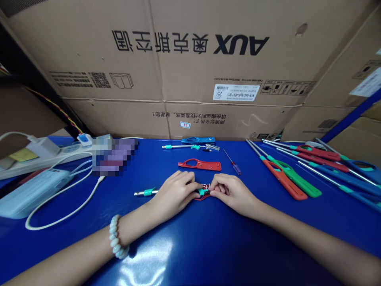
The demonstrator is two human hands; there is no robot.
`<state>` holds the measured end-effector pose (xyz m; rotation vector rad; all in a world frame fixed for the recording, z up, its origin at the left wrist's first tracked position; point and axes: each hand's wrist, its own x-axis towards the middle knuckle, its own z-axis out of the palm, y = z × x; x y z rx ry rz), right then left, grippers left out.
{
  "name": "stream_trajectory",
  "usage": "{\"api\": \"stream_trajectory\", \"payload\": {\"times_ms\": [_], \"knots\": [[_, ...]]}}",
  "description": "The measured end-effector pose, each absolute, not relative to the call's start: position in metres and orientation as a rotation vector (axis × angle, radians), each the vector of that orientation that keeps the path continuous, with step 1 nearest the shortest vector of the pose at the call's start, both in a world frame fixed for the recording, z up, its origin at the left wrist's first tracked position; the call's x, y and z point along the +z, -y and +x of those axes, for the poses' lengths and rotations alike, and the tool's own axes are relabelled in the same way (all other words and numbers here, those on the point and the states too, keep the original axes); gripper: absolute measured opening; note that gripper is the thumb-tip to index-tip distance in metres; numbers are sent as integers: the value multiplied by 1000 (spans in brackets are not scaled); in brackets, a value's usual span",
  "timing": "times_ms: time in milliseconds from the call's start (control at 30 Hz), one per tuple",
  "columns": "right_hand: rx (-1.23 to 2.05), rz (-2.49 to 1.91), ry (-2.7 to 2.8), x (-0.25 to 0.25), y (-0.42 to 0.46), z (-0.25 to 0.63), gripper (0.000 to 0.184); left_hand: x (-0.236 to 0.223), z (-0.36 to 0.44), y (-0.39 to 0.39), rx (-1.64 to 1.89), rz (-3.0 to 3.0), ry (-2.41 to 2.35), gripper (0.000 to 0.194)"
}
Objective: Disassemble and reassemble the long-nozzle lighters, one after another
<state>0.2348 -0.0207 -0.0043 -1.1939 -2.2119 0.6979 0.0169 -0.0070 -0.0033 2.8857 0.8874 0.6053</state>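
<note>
My left hand (177,190) is closed over a long-nosed lighter that lies partly taken apart, its metal tube (153,192) sticking out to the left with a green collar. Thumb and fingertips press by the green trigger piece (203,192), above a red handle shell (200,198). From the right, my right hand (233,194) pinches a small black part (207,192) beside that trigger; thin white wire loops there. My fingers cover most of the handle. Just behind lies another red handle half (205,165). A screwdriver (235,166) with a purple handle rests behind my right hand.
At the back lie a blue handle shell (202,140), a metal tube (181,146) and a clear part (212,147). Several whole lighters, orange (279,178) and green (306,186) among them, spread right. A power bank (35,192) and cables are left; a cardboard wall (184,87) stands behind.
</note>
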Motion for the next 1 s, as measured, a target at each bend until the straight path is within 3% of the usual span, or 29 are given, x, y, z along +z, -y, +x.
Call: {"api": "stream_trajectory", "payload": {"times_ms": [233,433,800,1000], "knots": [[1077,-1175,2079,7,14,244,15,-2,15,5,576,2938,-864,27],[1326,-1168,1805,5,10,251,12,-5,15,4,616,2925,-854,25],[710,-1008,2288,6,21,246,12,-5,16,5,658,2871,-871,25],[565,-961,2362,-1,24,245,15,-6,16,4,649,2878,-865,22]]}}
